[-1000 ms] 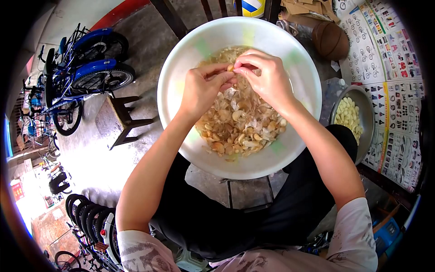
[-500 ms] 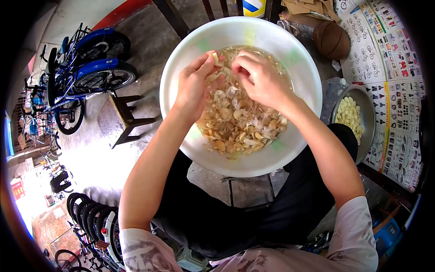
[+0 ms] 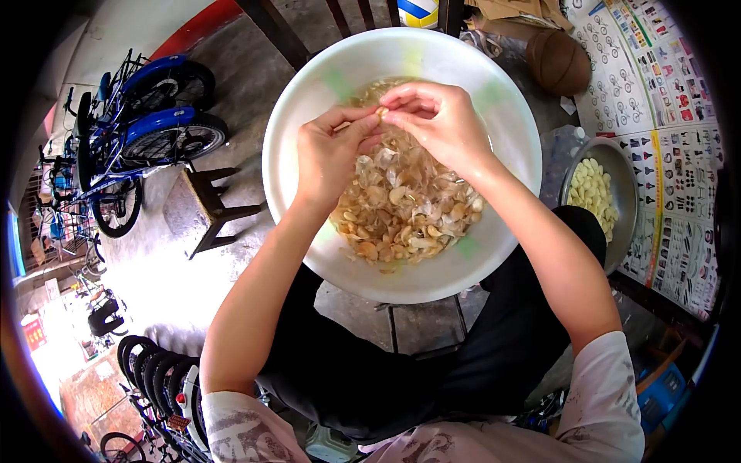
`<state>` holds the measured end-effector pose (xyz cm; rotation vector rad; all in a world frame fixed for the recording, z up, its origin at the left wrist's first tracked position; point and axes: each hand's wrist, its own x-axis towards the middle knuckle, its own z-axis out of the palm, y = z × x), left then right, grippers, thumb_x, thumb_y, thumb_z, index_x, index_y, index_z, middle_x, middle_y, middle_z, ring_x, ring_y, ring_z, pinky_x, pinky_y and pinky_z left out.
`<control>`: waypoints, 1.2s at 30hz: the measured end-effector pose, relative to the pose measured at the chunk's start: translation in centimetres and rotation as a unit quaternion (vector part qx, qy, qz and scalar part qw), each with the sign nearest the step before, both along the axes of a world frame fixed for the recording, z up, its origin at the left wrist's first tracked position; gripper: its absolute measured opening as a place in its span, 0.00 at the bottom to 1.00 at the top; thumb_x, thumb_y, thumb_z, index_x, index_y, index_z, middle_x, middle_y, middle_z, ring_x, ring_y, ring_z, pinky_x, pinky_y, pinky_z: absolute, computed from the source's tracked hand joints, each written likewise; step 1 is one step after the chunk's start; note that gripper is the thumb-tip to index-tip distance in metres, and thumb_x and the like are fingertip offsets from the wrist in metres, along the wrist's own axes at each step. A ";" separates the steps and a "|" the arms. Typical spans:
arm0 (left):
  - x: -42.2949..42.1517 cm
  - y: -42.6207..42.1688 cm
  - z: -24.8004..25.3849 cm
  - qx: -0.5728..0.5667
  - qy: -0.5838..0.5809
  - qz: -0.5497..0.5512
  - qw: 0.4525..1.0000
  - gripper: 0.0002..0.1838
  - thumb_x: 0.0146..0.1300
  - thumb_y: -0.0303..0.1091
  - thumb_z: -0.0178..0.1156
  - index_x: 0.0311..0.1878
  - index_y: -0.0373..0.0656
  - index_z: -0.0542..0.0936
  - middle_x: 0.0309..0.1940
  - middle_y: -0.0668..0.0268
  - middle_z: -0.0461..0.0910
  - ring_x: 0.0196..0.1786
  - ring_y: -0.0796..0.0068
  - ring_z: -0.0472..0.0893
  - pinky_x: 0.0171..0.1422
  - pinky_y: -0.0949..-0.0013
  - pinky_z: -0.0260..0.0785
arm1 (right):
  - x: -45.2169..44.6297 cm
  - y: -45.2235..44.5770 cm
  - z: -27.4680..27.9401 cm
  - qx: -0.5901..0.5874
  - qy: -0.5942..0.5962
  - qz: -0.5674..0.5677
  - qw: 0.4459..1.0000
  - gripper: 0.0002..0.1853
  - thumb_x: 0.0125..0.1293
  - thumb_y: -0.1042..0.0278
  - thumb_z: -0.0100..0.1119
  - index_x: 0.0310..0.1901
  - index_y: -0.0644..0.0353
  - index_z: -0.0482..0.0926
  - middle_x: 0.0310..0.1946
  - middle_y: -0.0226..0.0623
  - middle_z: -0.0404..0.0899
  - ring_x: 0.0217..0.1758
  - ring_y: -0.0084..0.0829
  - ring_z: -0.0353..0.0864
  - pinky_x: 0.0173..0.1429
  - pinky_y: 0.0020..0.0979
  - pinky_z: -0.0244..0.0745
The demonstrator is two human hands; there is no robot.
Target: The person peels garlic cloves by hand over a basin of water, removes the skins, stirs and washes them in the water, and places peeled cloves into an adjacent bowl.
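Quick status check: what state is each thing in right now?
Left hand, pinching a garlic clove
Right hand, pinching the same clove
Garlic clove, held above the basin's contents; too small to tell how far peeled
White basin, upright, partly filled
Garlic skins, loose, wet, heaped in the basin
Metal bowl, partly filled
Peeled garlic cloves, piled in the bowl

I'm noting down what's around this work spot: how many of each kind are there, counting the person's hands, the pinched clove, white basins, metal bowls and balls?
Hands: 2 (left hand, right hand)
Pinched clove: 1
White basin: 1
Metal bowl: 1
Balls: 2 (brown ball, multicoloured ball partly in view)
Total: 7
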<state>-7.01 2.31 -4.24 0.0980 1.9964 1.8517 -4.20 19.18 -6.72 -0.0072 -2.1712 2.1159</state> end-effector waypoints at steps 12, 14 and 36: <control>0.7 0.9 1.2 -0.036 0.081 0.018 0.996 0.10 0.69 0.24 0.59 0.48 0.27 0.82 0.42 0.58 0.84 0.46 0.70 0.86 0.53 0.71 0.83 | 0.9 -0.5 1.3 0.115 0.169 -0.065 0.977 0.13 0.59 0.84 0.64 0.46 0.64 0.81 0.33 0.40 0.86 0.36 0.29 0.88 0.43 0.27 0.83; 0.9 1.2 1.0 -0.022 0.102 0.028 0.994 0.09 0.69 0.23 0.58 0.47 0.28 0.82 0.42 0.58 0.84 0.46 0.69 0.86 0.53 0.71 0.83 | 1.0 -0.4 1.5 0.125 0.173 -0.065 0.975 0.13 0.59 0.84 0.65 0.46 0.64 0.81 0.36 0.38 0.86 0.38 0.27 0.87 0.45 0.27 0.84; 0.6 2.7 -1.5 -0.156 0.347 0.026 0.924 0.08 0.67 0.20 0.56 0.45 0.32 0.83 0.36 0.59 0.85 0.39 0.72 0.85 0.43 0.69 0.78 | 1.2 -0.7 0.8 0.122 0.182 -0.127 0.967 0.09 0.56 0.84 0.65 0.39 0.66 0.79 0.27 0.39 0.84 0.30 0.28 0.87 0.37 0.26 0.83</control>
